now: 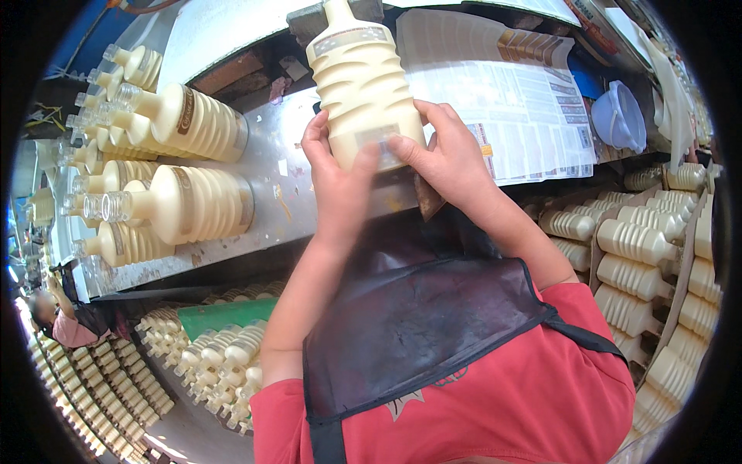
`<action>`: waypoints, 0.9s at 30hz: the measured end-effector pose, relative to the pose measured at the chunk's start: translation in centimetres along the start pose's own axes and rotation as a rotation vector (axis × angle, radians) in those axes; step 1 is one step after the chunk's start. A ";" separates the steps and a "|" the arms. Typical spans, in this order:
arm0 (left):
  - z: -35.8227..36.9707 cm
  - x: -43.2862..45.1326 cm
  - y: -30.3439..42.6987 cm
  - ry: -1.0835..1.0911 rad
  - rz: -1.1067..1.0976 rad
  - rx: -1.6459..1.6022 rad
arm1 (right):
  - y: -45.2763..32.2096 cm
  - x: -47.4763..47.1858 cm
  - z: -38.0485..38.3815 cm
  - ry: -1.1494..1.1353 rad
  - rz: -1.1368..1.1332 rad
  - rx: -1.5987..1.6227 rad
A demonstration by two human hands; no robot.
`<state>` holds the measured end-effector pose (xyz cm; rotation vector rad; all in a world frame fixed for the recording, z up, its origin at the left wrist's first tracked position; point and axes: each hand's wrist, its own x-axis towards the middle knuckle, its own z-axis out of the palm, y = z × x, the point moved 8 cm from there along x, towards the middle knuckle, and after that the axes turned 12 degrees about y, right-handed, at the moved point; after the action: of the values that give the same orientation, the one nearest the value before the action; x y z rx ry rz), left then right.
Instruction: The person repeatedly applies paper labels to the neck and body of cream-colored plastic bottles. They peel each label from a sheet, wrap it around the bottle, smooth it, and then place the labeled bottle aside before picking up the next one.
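A cream-coloured bottle [362,81] with spiral ridges lies before me, its neck pointing away. My left hand [348,159] holds the left side of its base, thumb blurred. My right hand [443,145] grips the right side, its thumb pressing near a small label [378,136] by the base. Another printed band [351,39] runs round the shoulder. Under the bottle's neck is a dark grey block [298,26]. Right of the bottle, sheets of printed labels [510,110] lie spread on the metal table [272,151].
Similar bottles [197,203] lie stacked on the table's left side. A pale blue bucket [617,116] stands at the right. Racks of bottles [632,243] fill the lower right; more bottles [223,354] lie piled below left. A person in pink [72,325] is at far left.
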<state>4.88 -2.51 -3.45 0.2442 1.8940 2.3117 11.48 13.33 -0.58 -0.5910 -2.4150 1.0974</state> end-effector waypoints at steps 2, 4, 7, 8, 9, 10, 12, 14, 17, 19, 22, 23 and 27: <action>0.0 0.0 0.1 0.006 0.000 0.013 | 0.0 0.0 0.1 -0.010 0.032 0.021; 0.0 0.0 0.1 0.022 0.000 0.013 | 0.1 0.0 0.1 -0.011 0.046 0.041; 0.0 0.1 0.1 0.049 0.003 -0.006 | 0.1 0.0 0.2 -0.012 0.049 0.055; 0.0 0.1 0.0 0.051 0.005 -0.011 | 0.1 0.0 0.2 -0.012 0.048 0.058; 0.0 0.1 0.0 0.053 0.006 -0.015 | 0.2 0.0 0.2 -0.014 0.050 0.057; 0.0 0.1 0.0 0.053 0.001 -0.011 | 0.2 0.0 0.2 -0.015 0.053 0.055; 0.0 0.1 0.1 0.053 -0.008 -0.001 | 0.3 0.0 0.3 -0.016 0.059 0.056; 0.0 0.1 0.1 0.056 -0.003 0.001 | 0.4 0.0 0.4 -0.013 0.067 0.061; 0.0 0.1 0.0 0.057 -0.007 -0.006 | 0.5 -0.1 0.5 -0.013 0.078 0.075; 0.0 0.1 0.1 0.057 -0.010 -0.015 | 0.4 0.0 0.4 -0.009 0.055 0.060; 0.2 0.2 -0.1 0.049 0.001 -0.020 | 2.2 0.3 0.4 0.008 0.114 0.164; 0.2 0.2 -0.1 0.046 0.013 -0.011 | 3.5 0.8 0.2 0.016 0.148 0.219; -0.3 0.2 -0.2 0.067 0.028 0.011 | 2.6 2.2 -1.5 -0.132 0.539 0.762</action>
<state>4.65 -2.76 -3.75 0.1980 1.9467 2.3571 11.04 16.96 -1.28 -0.9196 -1.7284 2.1742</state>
